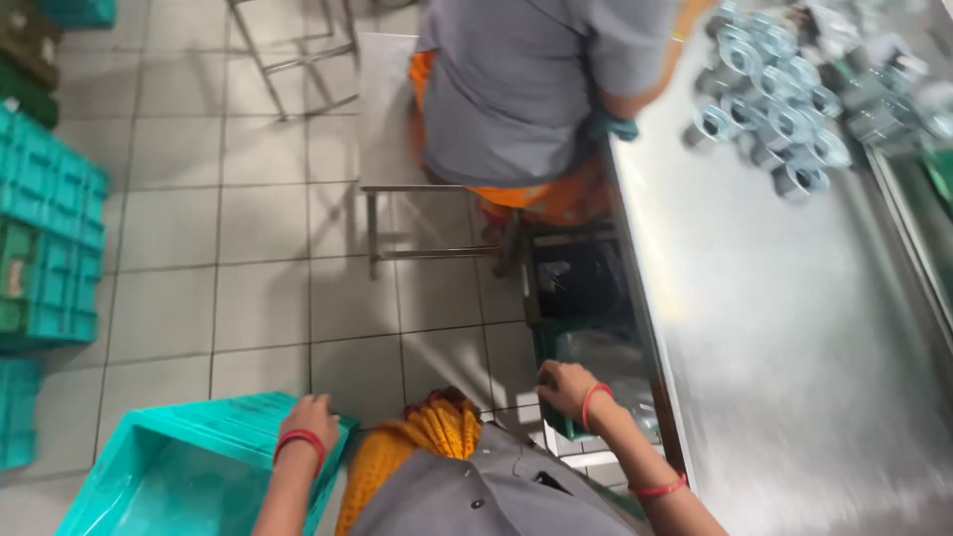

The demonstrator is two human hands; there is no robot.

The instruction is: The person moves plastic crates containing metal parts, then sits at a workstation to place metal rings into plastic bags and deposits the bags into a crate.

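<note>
A steel table (794,328) fills the three o'clock side; a teal crate (179,467) sits at seven o'clock. The left hand (310,415) rests closed over the crate's rim, best gripped squarely. The right hand (564,387), seemingly curled, touches a green bin (596,362) under the table.

One open turquoise plastic crate (169,467) sits at the bottom left, with one bare hand, the left (310,415), on its rim. One more hand, the right (566,387), is at one green bin (571,422) under the table edge. One long stainless steel table (794,328) runs down the right side. On its far end is one heap of shiny metal rings (779,109), blurred, more than ten, exact number unclear. One seated co-worker in a grey shirt (526,89). One stack of turquoise crates (50,238) at the left wall, number in it unclear.
</note>
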